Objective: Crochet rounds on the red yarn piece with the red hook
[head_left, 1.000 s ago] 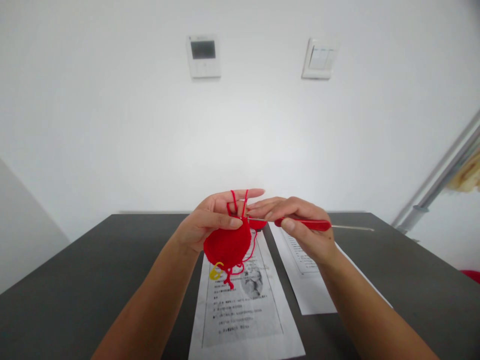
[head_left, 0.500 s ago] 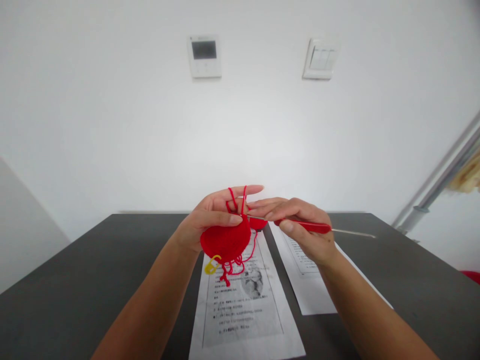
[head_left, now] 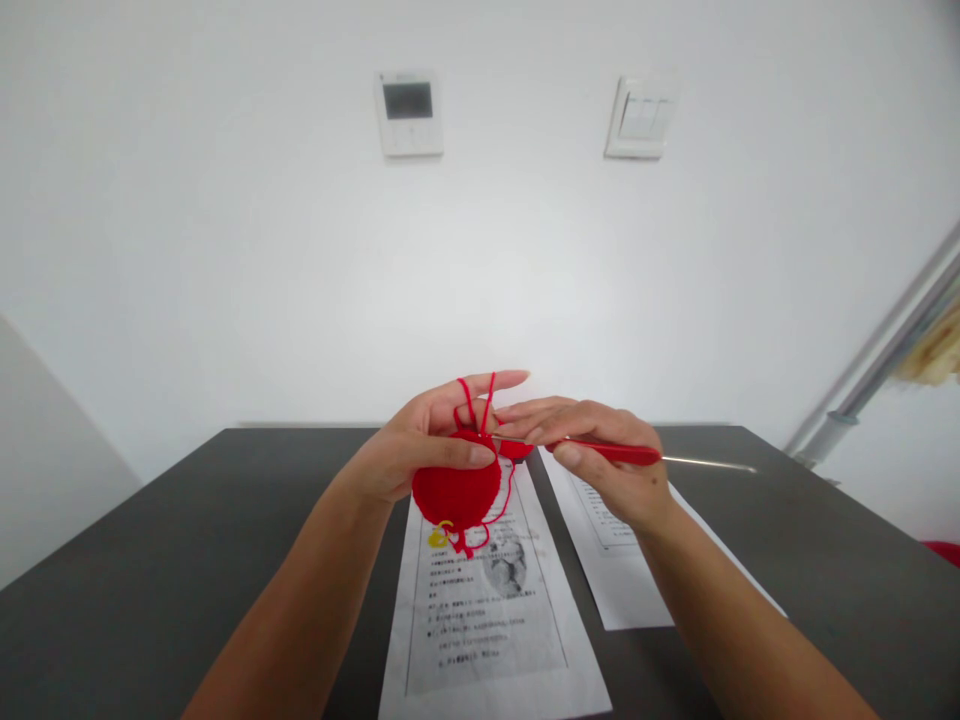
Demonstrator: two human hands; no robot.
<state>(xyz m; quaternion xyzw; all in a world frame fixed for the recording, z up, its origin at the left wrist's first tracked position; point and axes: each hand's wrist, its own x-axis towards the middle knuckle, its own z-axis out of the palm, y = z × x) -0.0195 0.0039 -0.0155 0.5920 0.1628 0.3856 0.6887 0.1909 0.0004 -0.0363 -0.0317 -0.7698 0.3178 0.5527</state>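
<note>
My left hand (head_left: 424, 430) pinches a round red crochet piece (head_left: 456, 492) by its upper edge, thumb on the near side. Red yarn (head_left: 487, 400) loops over its stretched index finger. A yellow stitch marker (head_left: 438, 538) and some loose yarn ends (head_left: 466, 545) hang from the piece's lower edge. My right hand (head_left: 611, 450) is closed around the red handle of a crochet hook (head_left: 619, 453). The hook's metal tip meets the top edge of the piece, and its other metal end sticks out to the right. Behind the hands lies another red item (head_left: 516, 447), partly hidden.
A printed sheet (head_left: 487, 640) with a picture lies beneath the hands on the dark table (head_left: 225, 540). To its right is a second sheet (head_left: 637, 590). On the white wall are a control panel (head_left: 410, 115) and a switch plate (head_left: 640, 120). A metal pole (head_left: 885, 370) slants at right.
The crochet piece has turned a little and shifted right in my left hand, its marker swinging right and up. My left thumb has slid slightly right. The right hand has barely moved.
</note>
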